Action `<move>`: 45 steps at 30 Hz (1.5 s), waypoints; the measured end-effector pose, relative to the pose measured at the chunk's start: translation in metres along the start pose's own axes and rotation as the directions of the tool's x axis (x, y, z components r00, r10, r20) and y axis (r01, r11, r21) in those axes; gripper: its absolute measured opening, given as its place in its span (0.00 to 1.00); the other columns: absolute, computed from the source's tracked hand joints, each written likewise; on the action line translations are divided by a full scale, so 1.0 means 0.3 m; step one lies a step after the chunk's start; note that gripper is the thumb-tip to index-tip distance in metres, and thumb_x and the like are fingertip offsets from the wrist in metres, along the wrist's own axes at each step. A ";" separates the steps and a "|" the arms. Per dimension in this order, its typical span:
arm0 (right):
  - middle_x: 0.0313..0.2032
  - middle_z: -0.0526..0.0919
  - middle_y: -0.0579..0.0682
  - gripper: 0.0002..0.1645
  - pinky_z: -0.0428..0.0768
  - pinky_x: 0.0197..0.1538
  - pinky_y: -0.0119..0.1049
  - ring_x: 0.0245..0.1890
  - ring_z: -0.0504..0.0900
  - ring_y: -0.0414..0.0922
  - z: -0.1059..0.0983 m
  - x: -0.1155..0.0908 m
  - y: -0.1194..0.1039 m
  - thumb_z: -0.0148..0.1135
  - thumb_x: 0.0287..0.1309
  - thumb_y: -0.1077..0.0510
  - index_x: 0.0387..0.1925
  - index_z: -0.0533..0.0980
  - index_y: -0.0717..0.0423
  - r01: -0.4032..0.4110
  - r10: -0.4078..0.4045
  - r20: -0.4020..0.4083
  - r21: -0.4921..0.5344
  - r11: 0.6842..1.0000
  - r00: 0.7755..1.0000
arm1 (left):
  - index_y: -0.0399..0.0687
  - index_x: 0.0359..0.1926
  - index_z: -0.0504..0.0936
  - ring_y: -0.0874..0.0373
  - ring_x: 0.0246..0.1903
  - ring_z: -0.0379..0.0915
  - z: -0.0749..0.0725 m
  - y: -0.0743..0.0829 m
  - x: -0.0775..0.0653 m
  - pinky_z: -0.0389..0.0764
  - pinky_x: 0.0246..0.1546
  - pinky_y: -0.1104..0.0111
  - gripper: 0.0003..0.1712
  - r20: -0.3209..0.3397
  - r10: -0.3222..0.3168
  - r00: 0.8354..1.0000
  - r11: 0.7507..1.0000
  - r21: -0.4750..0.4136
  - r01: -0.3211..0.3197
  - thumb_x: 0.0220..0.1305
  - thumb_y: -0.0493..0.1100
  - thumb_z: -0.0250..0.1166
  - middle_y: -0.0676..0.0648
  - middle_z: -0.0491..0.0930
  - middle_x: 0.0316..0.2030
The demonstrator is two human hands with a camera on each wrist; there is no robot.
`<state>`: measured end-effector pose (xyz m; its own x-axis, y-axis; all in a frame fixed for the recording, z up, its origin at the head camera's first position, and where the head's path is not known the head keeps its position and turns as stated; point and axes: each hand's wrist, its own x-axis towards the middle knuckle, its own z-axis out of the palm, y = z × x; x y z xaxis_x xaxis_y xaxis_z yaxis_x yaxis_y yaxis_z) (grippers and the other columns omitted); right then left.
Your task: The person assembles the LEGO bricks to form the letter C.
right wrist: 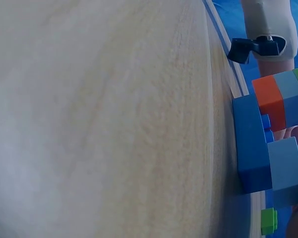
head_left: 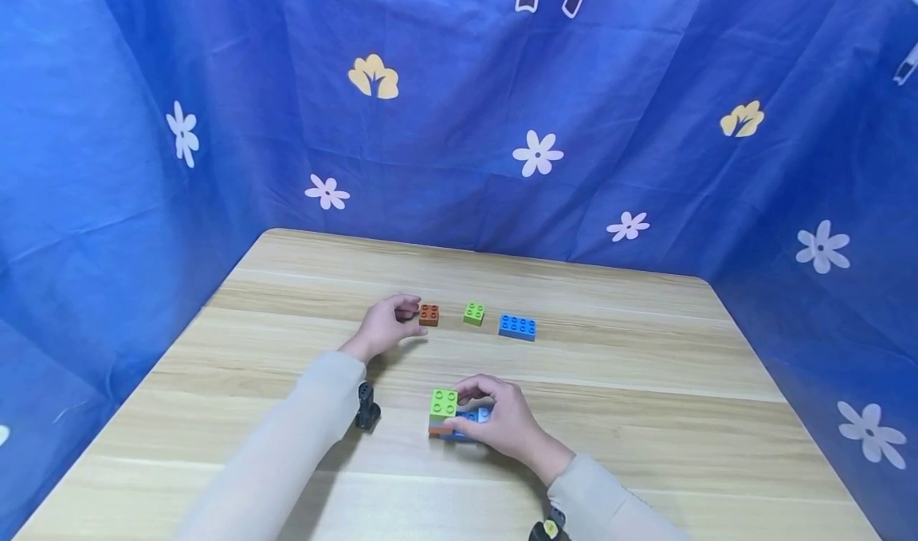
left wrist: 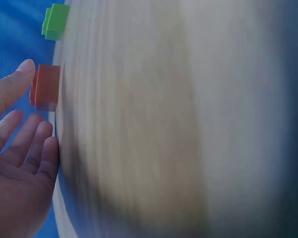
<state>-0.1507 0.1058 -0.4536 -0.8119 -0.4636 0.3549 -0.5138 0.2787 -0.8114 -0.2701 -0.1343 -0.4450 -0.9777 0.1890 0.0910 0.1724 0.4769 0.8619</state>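
My left hand (head_left: 383, 327) reaches to the left side of an orange-brown toy brick (head_left: 429, 315), with thumb and fingers spread apart. In the left wrist view a small gap shows between the fingers and that brick. Nearer the front, my right hand (head_left: 508, 420) holds a built stack of bricks between thumb and fingers. A dark blue long brick (right wrist: 250, 144) forms its base. One end carries an orange brick (right wrist: 269, 103), a light blue brick (right wrist: 290, 96) and a green brick (head_left: 444, 402) on top; the other end bears another light blue brick (right wrist: 286, 166). The right fingertips are partly hidden.
A loose green brick (head_left: 474, 313) and a long blue brick (head_left: 517, 327) lie right of the orange-brown one. The wooden table (head_left: 645, 366) runs back to a blue patterned curtain (head_left: 445, 143). Black wrist devices (head_left: 367, 407) sit at both sleeves.
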 end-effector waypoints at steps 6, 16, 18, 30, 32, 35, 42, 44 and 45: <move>0.35 0.83 0.40 0.20 0.79 0.47 0.37 0.37 0.81 0.38 0.001 -0.001 0.006 0.75 0.46 0.54 0.42 0.78 0.52 0.025 -0.025 0.000 -0.002 1.000 1.000 | 0.31 0.62 0.68 0.40 0.53 0.71 0.012 0.004 0.011 0.70 0.57 0.54 0.35 0.014 -0.010 1.000 1.000 0.021 0.009 0.53 0.34 0.71 0.33 0.74 0.55; 0.35 0.82 0.38 0.21 0.79 0.48 0.37 0.38 0.81 0.38 0.000 0.000 0.003 0.76 0.45 0.53 0.42 0.79 0.51 -0.004 0.004 0.002 0.011 1.000 1.000 | 0.31 0.59 0.72 0.43 0.49 0.73 0.043 0.019 0.030 0.72 0.54 0.55 0.31 -0.004 -0.036 0.999 0.992 0.121 0.036 0.54 0.33 0.70 0.35 0.77 0.51; 0.35 0.82 0.37 0.21 0.79 0.48 0.37 0.37 0.81 0.38 -0.001 0.001 0.002 0.76 0.45 0.53 0.41 0.79 0.50 -0.008 0.008 0.001 0.008 1.000 1.000 | 0.32 0.57 0.74 0.44 0.48 0.73 0.045 0.021 0.031 0.72 0.52 0.56 0.28 -0.017 -0.044 0.999 0.988 0.146 0.046 0.55 0.33 0.69 0.36 0.78 0.49; 0.35 0.82 0.38 0.21 0.79 0.48 0.37 0.38 0.81 0.39 -0.001 0.002 -0.003 0.75 0.45 0.52 0.42 0.79 0.50 -0.014 0.014 0.009 0.017 1.000 1.000 | 0.33 0.49 0.79 0.47 0.42 0.74 0.022 0.016 0.004 0.75 0.48 0.58 0.22 0.008 -0.017 1.000 0.990 0.143 0.015 0.52 0.35 0.71 0.40 0.81 0.42; 0.35 0.83 0.39 0.21 0.79 0.48 0.37 0.38 0.82 0.39 -0.002 0.001 -0.002 0.75 0.45 0.53 0.42 0.79 0.51 -0.008 0.008 0.005 0.016 1.000 1.000 | 0.33 0.48 0.79 0.47 0.42 0.75 0.015 0.020 -0.008 0.76 0.48 0.57 0.21 0.026 0.008 1.000 0.991 0.133 -0.012 0.52 0.35 0.71 0.40 0.81 0.43; 0.35 0.83 0.39 0.21 0.79 0.48 0.37 0.38 0.82 0.39 -0.003 0.002 -0.001 0.75 0.45 0.53 0.42 0.79 0.51 -0.005 0.005 0.002 0.014 1.000 1.000 | 0.34 0.48 0.79 0.48 0.43 0.75 0.002 0.030 -0.032 0.76 0.48 0.58 0.22 0.052 0.037 0.998 0.994 0.105 -0.042 0.51 0.35 0.72 0.40 0.80 0.45; 0.36 0.83 0.39 0.21 0.79 0.48 0.37 0.38 0.82 0.40 -0.002 0.004 0.002 0.75 0.45 0.52 0.42 0.79 0.51 -0.005 0.005 0.011 0.024 1.000 1.000 | 0.39 0.48 0.81 0.50 0.44 0.75 -0.026 0.075 -0.120 0.77 0.47 0.58 0.23 0.120 0.089 0.989 0.994 0.050 -0.096 0.51 0.40 0.73 0.42 0.80 0.47; 0.36 0.83 0.41 0.21 0.79 0.48 0.37 0.38 0.82 0.40 -0.002 0.004 0.002 0.75 0.45 0.53 0.42 0.79 0.52 -0.008 0.008 0.011 0.027 1.000 1.000 | 0.40 0.49 0.81 0.51 0.43 0.75 -0.033 0.091 -0.146 0.78 0.44 0.60 0.23 0.135 0.110 0.985 0.991 0.060 -0.119 0.51 0.41 0.73 0.44 0.81 0.46; 0.36 0.83 0.42 0.21 0.79 0.48 0.38 0.38 0.82 0.41 -0.002 0.003 0.001 0.75 0.45 0.53 0.42 0.79 0.52 -0.012 0.012 0.010 0.027 1.000 1.000 | 0.41 0.48 0.81 0.51 0.43 0.75 -0.036 0.100 -0.160 0.78 0.43 0.61 0.23 0.142 0.116 0.983 0.990 0.058 -0.125 0.50 0.41 0.73 0.45 0.81 0.45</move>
<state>-0.1518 0.1059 -0.4533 -0.8148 -0.4690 0.3406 -0.4965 0.2613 -0.8278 -0.2192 -0.1383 -0.4181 -0.9243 0.3629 0.1185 0.3000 0.4985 0.8133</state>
